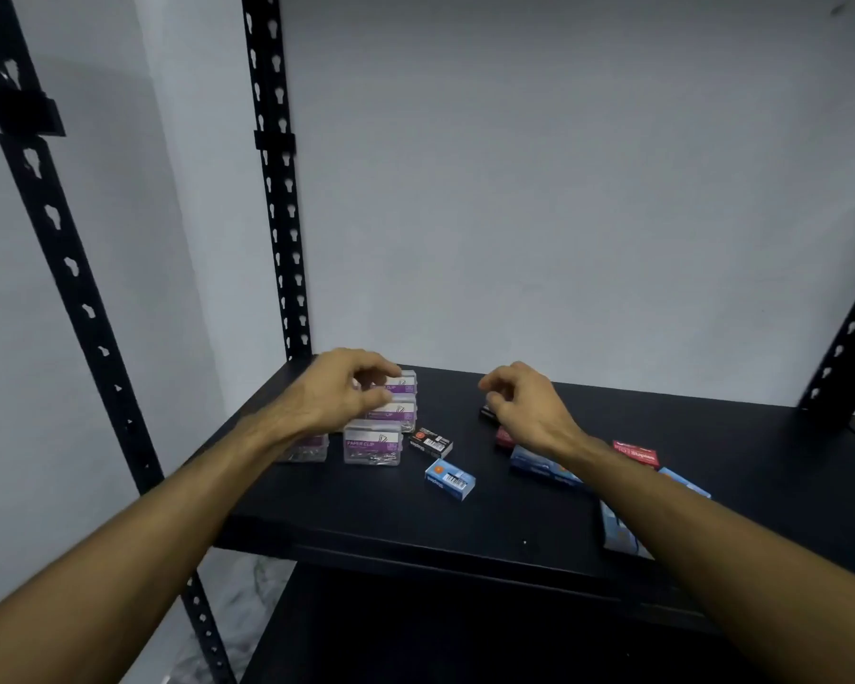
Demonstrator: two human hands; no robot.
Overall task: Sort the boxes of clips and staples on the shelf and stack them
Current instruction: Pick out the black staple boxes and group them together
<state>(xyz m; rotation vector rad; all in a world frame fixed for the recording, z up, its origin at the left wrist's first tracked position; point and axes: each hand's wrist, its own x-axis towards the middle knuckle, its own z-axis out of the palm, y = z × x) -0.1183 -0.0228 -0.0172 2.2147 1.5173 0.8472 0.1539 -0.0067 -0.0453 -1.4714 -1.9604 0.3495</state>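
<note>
On the black shelf [366, 506] stand clear paper clip boxes with purple labels. My left hand [336, 394] grips the top clip box [402, 383], which sits on a second clip box [396, 412]. Another clip box [372, 442] stands in front, and one more clip box [307, 446] is partly hidden under my left wrist. My right hand [524, 407] hovers with curled fingers over a small black staples box [487, 413], and I cannot see if it touches it. A black staples box [430, 441] and a blue staples box [450, 478] lie in the middle.
More staples boxes lie at the right under my right forearm: a dark red one [504, 436], a red one [635, 452], a blue one [544, 464], another blue one [684, 481] and a pale one [618, 533] near the front edge. Black perforated uprights [280, 214] frame the shelf against a white wall.
</note>
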